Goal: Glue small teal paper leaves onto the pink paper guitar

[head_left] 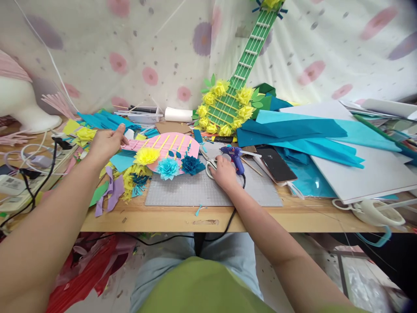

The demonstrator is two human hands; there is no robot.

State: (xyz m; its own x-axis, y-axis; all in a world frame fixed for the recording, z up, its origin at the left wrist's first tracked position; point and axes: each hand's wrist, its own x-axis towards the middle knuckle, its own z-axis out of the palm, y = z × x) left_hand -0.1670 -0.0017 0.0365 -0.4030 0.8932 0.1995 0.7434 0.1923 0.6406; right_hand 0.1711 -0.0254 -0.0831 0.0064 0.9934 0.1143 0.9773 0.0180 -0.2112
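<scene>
A pink paper lute [182, 141] with yellow strips lies tilted over the cutting mat. Along its near edge sit a yellow paper flower [146, 155], a light blue one [167, 168] and a dark blue one [191, 165]. My left hand [109, 141] is closed at the end of the lute's narrow neck; the fingertips are partly hidden. To the right, my right hand [224, 173] has its fingers closed over the handles of the scissors [210, 168], whose blades point away. Just beyond that hand lies a purple glue gun [235, 157].
A green paper lute [224, 108] with yellow flowers leans against the curtain. Blue crepe paper [293, 130], white boards [355, 174] and a phone [276, 163] lie right. Paper scraps [112, 191] and a power strip [48, 174] are left. The glue gun's cord [230, 221] hangs over the table edge.
</scene>
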